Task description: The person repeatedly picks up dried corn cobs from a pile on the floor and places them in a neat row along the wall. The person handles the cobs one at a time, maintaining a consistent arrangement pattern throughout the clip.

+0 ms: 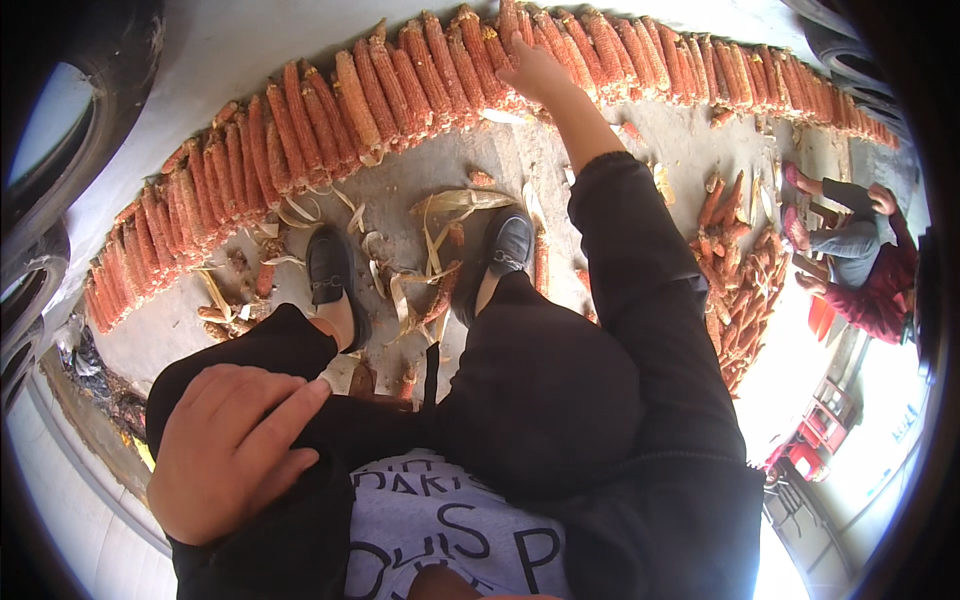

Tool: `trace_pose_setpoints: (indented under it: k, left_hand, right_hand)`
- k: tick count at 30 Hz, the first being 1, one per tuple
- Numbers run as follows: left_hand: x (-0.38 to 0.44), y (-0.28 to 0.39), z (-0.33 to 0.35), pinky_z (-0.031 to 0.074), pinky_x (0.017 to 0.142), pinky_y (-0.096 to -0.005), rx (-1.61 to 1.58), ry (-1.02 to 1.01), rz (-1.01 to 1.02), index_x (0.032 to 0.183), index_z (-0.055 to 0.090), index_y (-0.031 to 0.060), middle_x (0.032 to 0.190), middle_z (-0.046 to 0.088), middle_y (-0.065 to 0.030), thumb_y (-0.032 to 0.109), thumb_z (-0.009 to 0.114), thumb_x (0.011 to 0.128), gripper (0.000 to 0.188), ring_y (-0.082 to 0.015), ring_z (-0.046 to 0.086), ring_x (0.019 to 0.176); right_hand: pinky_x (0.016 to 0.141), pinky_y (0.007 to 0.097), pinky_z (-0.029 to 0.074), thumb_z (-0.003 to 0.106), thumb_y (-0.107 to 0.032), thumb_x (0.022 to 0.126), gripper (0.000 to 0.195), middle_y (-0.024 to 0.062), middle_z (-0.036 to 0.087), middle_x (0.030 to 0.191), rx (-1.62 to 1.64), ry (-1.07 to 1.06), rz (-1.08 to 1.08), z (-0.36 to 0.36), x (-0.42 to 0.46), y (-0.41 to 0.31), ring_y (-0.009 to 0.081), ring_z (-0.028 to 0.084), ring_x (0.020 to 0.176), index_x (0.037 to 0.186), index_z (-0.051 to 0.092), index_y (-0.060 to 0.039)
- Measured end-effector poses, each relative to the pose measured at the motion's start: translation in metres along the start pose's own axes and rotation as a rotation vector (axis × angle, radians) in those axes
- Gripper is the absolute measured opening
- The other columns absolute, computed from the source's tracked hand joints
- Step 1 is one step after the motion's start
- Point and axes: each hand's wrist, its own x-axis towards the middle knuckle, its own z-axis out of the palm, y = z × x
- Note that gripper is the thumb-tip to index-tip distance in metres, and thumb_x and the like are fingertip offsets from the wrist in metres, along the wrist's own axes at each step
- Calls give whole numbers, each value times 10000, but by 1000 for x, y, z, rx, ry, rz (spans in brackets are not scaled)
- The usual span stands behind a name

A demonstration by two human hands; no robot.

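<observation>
My right hand [536, 71] reaches out to the long row of corn and grips a reddish corn cob [508, 16] that rises above its neighbours. Its lower end is hidden by the hand and the cobs around it. The row of corn cobs [409, 82] stands on end, packed side by side in a curve against a pale wall. My left hand [240, 446] hangs above my left knee with nothing in it, its fingers slightly bent and the thumb apart.
Dry husks [465, 201] and loose cobs [442, 292] litter the concrete floor around my black shoes [510, 240]. To the right lies a heap of cobs [739, 292], with a seated person [862, 247] beyond it. Tyres [82, 150] stand at the left.
</observation>
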Motion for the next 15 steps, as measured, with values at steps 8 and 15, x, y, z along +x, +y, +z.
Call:
trace_pose_setpoints:
  k: [8,15]
  left_hand:
    - [4,19,-11,462,861,-423,97,-5,-49,1216,571,39,1060,603,-95,162,735,667,587,-291,580,966]
    - [2,9,-4,470,846,-415,92,36,-28,1202,580,41,1060,606,-91,166,744,655,585,-288,584,959]
  right_hand:
    - [994,493,440,622,-431,832,735,114,475,1399,-94,-127,72,-11,19,-28,312,518,1244,1425,325,-115]
    - [982,481,437,580,-503,881,828,208,547,1300,119,-163,-47,-5,24,14,357,557,1169,1513,199,-126]
